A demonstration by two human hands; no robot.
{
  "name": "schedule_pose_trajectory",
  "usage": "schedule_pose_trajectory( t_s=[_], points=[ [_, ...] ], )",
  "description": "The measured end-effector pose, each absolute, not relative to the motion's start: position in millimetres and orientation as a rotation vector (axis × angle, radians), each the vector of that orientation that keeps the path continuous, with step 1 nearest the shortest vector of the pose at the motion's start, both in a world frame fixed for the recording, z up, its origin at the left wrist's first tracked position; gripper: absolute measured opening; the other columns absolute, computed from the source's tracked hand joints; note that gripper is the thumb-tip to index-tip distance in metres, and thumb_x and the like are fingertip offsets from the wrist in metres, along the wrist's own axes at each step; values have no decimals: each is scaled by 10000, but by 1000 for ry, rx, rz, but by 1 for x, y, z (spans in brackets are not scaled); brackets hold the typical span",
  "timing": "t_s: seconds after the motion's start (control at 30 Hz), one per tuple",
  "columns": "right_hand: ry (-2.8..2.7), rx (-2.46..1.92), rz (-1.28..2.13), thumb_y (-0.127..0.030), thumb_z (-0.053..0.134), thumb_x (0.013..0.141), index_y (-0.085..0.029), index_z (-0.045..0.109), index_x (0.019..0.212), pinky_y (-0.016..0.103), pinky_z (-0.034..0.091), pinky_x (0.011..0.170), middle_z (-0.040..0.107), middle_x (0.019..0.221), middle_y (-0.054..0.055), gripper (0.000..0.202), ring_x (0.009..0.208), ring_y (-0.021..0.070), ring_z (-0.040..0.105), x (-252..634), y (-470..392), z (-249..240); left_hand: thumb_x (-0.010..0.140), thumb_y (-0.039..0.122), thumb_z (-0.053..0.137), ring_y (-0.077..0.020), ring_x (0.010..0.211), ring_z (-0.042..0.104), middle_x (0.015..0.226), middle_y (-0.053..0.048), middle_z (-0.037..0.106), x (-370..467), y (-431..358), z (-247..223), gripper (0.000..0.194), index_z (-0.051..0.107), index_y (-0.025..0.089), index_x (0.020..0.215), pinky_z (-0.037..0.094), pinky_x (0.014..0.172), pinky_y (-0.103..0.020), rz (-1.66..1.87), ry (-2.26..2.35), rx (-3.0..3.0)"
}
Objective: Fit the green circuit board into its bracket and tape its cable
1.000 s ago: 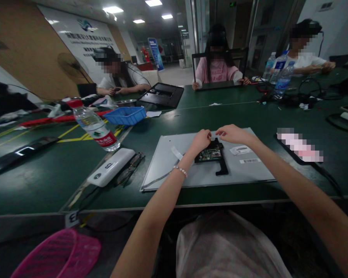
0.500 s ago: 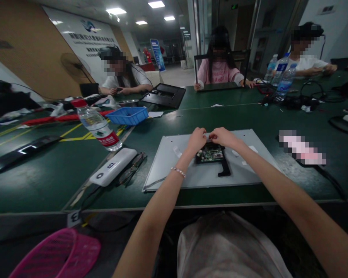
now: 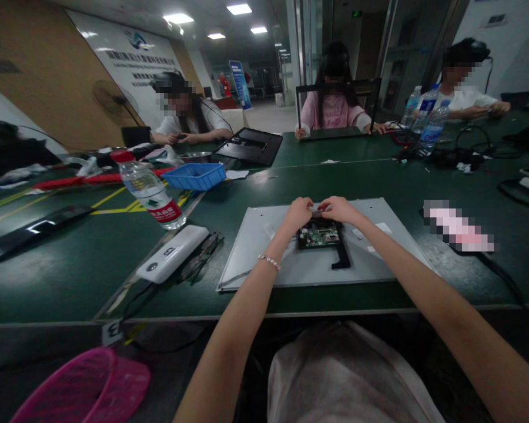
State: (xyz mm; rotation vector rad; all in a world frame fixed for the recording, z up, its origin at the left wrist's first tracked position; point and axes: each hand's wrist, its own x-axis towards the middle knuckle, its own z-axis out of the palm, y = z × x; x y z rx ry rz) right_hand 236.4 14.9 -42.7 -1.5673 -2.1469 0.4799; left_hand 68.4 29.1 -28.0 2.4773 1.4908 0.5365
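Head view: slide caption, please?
Left hand and right hand at the far edge of a circuit board on a grey panel.

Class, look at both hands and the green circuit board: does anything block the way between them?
Nothing visible does. The left hand and right hand are close together at the far edge of the circuit board; the bottle is well aside, left of the gray panel.

1. Flat panel (image 3: 252,247) is showing plain pale grey
2. Circuit board (image 3: 320,237) is showing green, its bracket (image 3: 344,257) black
3. Tabletop (image 3: 264,189) is showing dark green, striped with yellow lines (image 3: 110,211)
4. Bottle (image 3: 145,188) is wearing a red cap (image 3: 121,156)
5. Tray (image 3: 203,180) is showing blue, basket (image 3: 129,382) vivid pink
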Motion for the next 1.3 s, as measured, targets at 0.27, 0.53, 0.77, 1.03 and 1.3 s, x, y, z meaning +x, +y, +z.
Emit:
schedule_pose_trajectory(
  t_s=[0.27, 0.53, 0.77, 1.03, 1.3],
  points=[
    [-2114, -1583, 475, -186, 682, 745, -157, 710, 839, 225, 467, 721, 733, 880, 55, 102, 802, 161, 663, 236, 20, -46, 795, 38, 444, -185, 990, 624, 1025, -78, 701, 64, 32, -30, 343, 701, 136, 999, 461, 920, -268, 495, 1461, 2488],
    [-1972, -1568, 403, -185, 649, 752, -161, 719, 854, 231, 475, 716, 730, 829, 56, 125, 786, 162, 667, 248, 19, -40, 804, 52, 444, -185, 990, 627, 1036, -81, 700, 63, 32, -31, 334, 706, 139, 992, 464, 916, -265, 496, 1448, 2511],
    [-1905, -1669, 485, -208, 650, 753, -157, 738, 862, 252, 495, 751, 738, 829, 54, 149, 807, 174, 680, 290, 9, -34, 813, 116, 495, -191, 887, 654, 938, -67, 721, 49, 31, -18, 263, 722, 166, 936, 485, 834, -257, 460, 1448, 2526],
    [-2079, -1768, 333, -292, 645, 775, -177, 729, 954, 299, 493, 785, 720, 995, 74, 229, 926, 223, 655, 304, 6, -34, 819, 159, 512, -197, 880, 650, 946, -81, 721, 19, 32, 2, 241, 725, 160, 932, 467, 815, -257, 374, 1440, 2572],
    [-2321, -1693, 169, -336, 673, 771, -174, 704, 1007, 313, 477, 805, 697, 1019, 101, 288, 934, 234, 639, 295, -6, -24, 850, 302, 521, -153, 866, 638, 1033, -39, 699, 8, 31, 8, 289, 687, 202, 1065, 434, 750, -195, 75, 1115, 2555]
  ],
)
